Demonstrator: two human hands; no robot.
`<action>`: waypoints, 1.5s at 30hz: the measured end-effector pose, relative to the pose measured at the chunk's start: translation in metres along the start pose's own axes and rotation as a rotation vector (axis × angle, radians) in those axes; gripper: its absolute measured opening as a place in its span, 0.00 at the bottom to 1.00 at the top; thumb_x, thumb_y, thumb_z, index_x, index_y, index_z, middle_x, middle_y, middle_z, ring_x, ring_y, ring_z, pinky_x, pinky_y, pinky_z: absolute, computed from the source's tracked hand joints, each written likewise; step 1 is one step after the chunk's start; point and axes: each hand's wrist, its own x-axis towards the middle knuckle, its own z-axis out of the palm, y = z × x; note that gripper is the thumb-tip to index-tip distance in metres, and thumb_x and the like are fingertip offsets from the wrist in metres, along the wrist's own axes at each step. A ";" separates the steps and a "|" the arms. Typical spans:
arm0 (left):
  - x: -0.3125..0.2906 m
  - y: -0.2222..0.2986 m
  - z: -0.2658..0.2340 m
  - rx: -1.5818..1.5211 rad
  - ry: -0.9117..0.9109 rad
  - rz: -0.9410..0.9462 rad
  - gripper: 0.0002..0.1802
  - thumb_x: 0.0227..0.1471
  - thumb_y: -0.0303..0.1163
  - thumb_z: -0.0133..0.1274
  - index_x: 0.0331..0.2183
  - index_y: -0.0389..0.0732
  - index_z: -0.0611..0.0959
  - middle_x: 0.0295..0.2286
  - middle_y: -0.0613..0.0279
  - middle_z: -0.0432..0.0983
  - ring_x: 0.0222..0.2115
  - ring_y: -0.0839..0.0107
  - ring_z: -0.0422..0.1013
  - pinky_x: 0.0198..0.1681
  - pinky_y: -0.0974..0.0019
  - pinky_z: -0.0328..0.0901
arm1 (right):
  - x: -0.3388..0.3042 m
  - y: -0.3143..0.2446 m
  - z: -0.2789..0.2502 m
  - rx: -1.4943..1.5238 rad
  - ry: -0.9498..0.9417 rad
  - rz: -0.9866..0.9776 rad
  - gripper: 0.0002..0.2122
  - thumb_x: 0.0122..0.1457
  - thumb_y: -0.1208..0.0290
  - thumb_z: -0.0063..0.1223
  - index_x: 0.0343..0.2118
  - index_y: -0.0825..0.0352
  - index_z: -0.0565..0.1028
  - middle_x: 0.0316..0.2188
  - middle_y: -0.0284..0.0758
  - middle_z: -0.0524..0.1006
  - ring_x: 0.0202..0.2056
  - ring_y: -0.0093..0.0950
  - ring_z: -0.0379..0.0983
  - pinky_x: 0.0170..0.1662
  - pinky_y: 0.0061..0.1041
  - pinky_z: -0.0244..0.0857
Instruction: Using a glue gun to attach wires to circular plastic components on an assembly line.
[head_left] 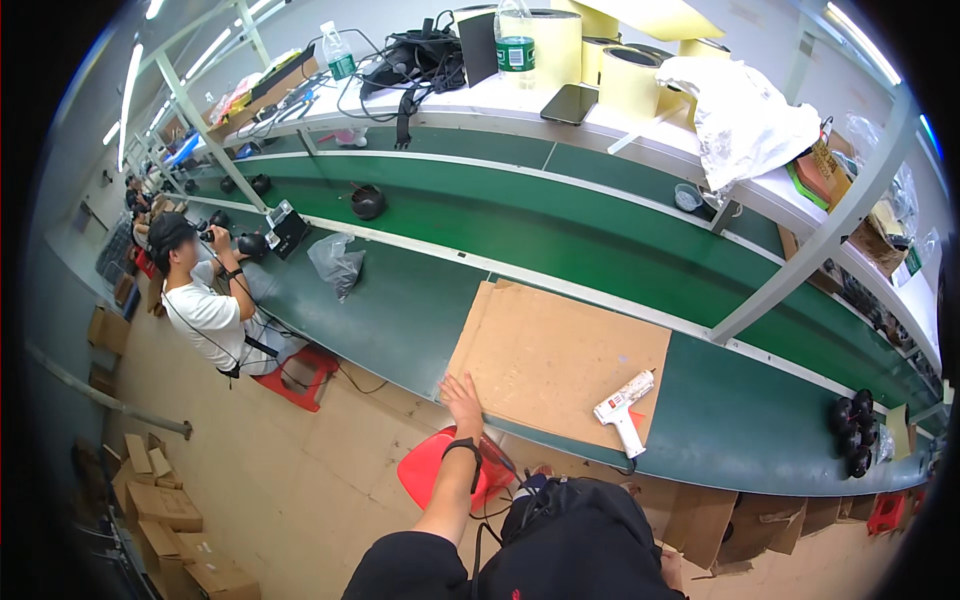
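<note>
My left hand (462,404) rests on the near left corner of a flat brown cardboard sheet (545,350), fingers stretched out and holding nothing. The sheet lies on the dark green workbench (390,320). On its right part lies a white hot glue gun (622,410), its nozzle toward the far right and its cord running off the bench's front edge. Low in the view, beside my dark clothing, only a small part of my right hand (672,568) shows; its fingers are hidden. Below my left hand stands a red stool (430,468).
A green conveyor belt (480,215) runs behind the bench, carrying a black round part (368,202). Black parts (853,430) cluster at the right. A clear plastic bag (337,263) lies to the left, near a seated co-worker (205,310). Yellow rolls (630,78) crowd the shelf above.
</note>
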 end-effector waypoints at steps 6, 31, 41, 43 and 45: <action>0.002 0.003 -0.009 -0.001 -0.034 0.008 0.40 0.60 0.34 0.43 0.66 0.48 0.42 0.62 0.30 0.37 0.61 0.30 0.45 0.55 0.42 0.60 | 0.019 0.009 -0.007 -0.159 0.036 0.000 0.10 0.45 0.83 0.43 0.17 0.70 0.78 0.13 0.33 0.72 0.14 0.24 0.67 0.17 0.23 0.59; -0.001 0.005 -0.012 -0.006 -0.063 -0.008 0.39 0.60 0.34 0.42 0.66 0.51 0.42 0.63 0.32 0.37 0.61 0.32 0.45 0.55 0.43 0.60 | 0.004 -0.055 -0.002 -0.516 0.124 -0.212 0.10 0.45 0.83 0.47 0.19 0.67 0.83 0.13 0.36 0.77 0.17 0.25 0.75 0.24 0.25 0.72; -0.001 0.005 -0.010 0.008 -0.051 -0.007 0.40 0.60 0.34 0.43 0.66 0.49 0.42 0.62 0.31 0.37 0.61 0.32 0.46 0.54 0.44 0.61 | 0.009 -0.051 0.006 -0.571 0.159 -0.114 0.10 0.45 0.82 0.49 0.20 0.65 0.83 0.15 0.36 0.79 0.20 0.27 0.77 0.28 0.26 0.72; -0.002 0.005 -0.011 0.019 -0.055 -0.005 0.40 0.60 0.34 0.43 0.66 0.49 0.41 0.62 0.31 0.38 0.61 0.32 0.46 0.54 0.44 0.61 | 0.015 -0.043 0.006 -0.508 0.169 -0.120 0.07 0.44 0.80 0.54 0.21 0.63 0.84 0.17 0.35 0.80 0.22 0.27 0.78 0.30 0.26 0.73; -0.002 0.005 -0.012 0.033 -0.060 -0.003 0.41 0.60 0.35 0.43 0.66 0.49 0.41 0.62 0.31 0.38 0.61 0.32 0.46 0.54 0.44 0.61 | 0.015 -0.043 0.008 -0.491 0.178 -0.089 0.05 0.43 0.77 0.58 0.21 0.63 0.84 0.18 0.35 0.80 0.23 0.27 0.78 0.31 0.26 0.73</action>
